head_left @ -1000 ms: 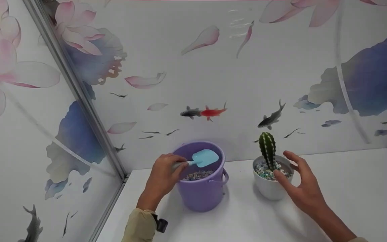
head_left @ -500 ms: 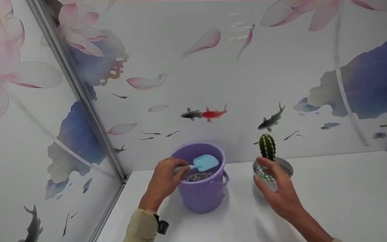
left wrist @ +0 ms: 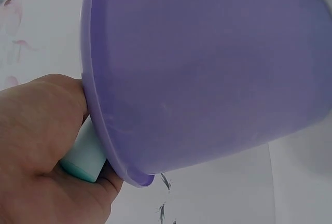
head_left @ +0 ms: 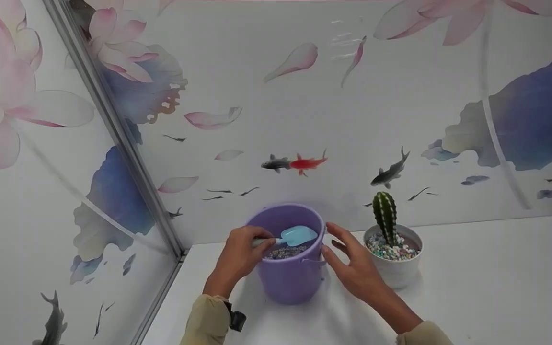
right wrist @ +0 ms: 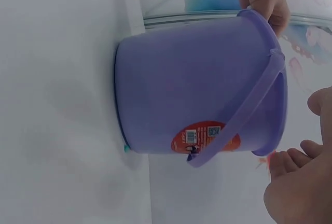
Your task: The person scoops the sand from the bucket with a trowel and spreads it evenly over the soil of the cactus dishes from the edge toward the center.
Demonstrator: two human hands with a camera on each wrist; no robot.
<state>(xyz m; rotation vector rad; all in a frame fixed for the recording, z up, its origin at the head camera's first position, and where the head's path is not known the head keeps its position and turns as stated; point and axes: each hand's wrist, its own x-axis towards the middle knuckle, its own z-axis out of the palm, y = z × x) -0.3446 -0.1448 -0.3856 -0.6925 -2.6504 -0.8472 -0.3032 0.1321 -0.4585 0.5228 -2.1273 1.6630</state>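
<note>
In the head view my left hand holds a small light-blue shovel by its pale handle, at the left rim of a purple bucket. The shovel's blade lies over the bucket's mouth, above multicoloured gravel inside. Seen from the left wrist, fingers and thumb wrap the shovel's handle beside the rim. My right hand is at the bucket's right rim, thumb and fingers spread, holding nothing. Behind that hand stands a green cactus in a white pot topped with coloured pebbles.
Bucket and pot stand on a white table against a white wall painted with petals and fish. A metal strip marks the left corner. The bucket's carrying handle hangs down its side, by a red label.
My right hand has moved left, from beside the cactus pot across its front to the bucket's right rim. The left hand still holds the shovel over the bucket, its blade slightly lower.
</note>
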